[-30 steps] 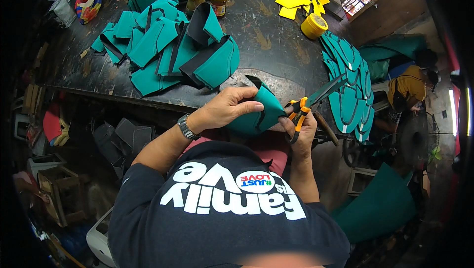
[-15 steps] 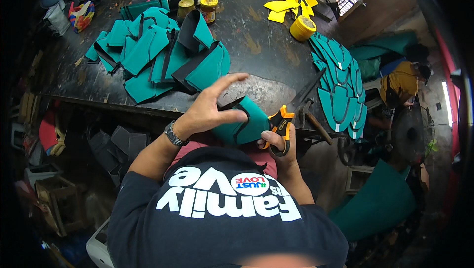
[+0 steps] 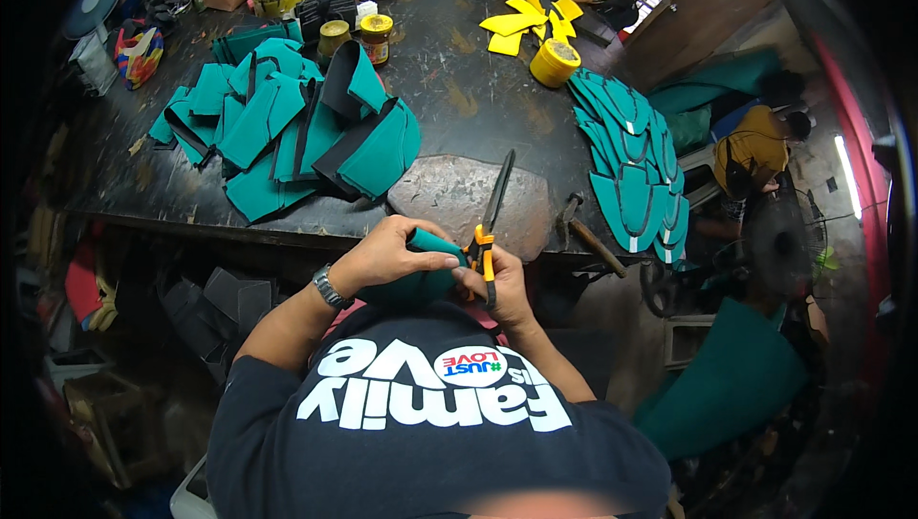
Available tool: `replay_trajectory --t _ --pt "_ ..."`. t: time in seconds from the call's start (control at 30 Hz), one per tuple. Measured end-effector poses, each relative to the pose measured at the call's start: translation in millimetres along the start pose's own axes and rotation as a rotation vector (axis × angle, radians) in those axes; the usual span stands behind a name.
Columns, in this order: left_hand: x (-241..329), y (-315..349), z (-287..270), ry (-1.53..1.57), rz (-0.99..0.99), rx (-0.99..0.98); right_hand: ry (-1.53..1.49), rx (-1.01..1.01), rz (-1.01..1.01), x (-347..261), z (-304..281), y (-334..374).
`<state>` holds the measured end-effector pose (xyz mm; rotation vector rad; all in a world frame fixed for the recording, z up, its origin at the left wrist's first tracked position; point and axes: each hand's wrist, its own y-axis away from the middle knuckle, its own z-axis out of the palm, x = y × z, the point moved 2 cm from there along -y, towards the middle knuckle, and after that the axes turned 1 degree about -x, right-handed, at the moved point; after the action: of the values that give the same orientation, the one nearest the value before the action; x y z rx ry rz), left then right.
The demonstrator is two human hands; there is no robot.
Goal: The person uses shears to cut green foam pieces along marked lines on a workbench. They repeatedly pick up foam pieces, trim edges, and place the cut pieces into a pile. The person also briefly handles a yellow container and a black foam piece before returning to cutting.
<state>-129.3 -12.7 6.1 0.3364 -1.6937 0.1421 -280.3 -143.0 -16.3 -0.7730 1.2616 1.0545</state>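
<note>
Close to my body, below the table's front edge, my left hand (image 3: 394, 256) is closed on a curved green fabric piece (image 3: 411, 287) with a dark lining, its thumb laid across the top. Orange-and-black scissors (image 3: 481, 256) are held in my right hand (image 3: 504, 291), blades pointing up and away over the table. The right thumb and fingertips meet the right edge of the green piece, close to my left thumb. Part of the green piece is hidden behind my left hand.
A flat stone slab (image 3: 449, 189) lies at the table's front edge, with a hammer (image 3: 591, 237) to its right. Green fabric pieces form a heap (image 3: 277, 122) at left and overlapping rows (image 3: 626, 189) at right. Beyond are a yellow tub (image 3: 555, 64), yellow cutouts (image 3: 524, 22) and jars (image 3: 376, 38).
My left hand has closed round the green piece and come nearer my body. My right hand has moved left, the scissors turning to point more straight away. The view has shifted somewhat.
</note>
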Motion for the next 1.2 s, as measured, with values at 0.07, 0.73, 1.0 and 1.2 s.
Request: replay_trajectory --t 0.07,0.73,1.0,1.2 --pt "-1 0 0 -0.05 -0.014 -0.006 -0.029 -0.011 0.029 5 1 3" --pt "22 9 -24 0.115 0.092 0.101 -0.027 -0.101 0.283 3 8 25" --pt "22 -12 -54 0.153 0.098 0.08 0.063 -0.382 0.337 3 -26 22" --pt "15 -15 -46 0.075 0.037 0.085 0.177 -0.39 0.361 1 -31 25"
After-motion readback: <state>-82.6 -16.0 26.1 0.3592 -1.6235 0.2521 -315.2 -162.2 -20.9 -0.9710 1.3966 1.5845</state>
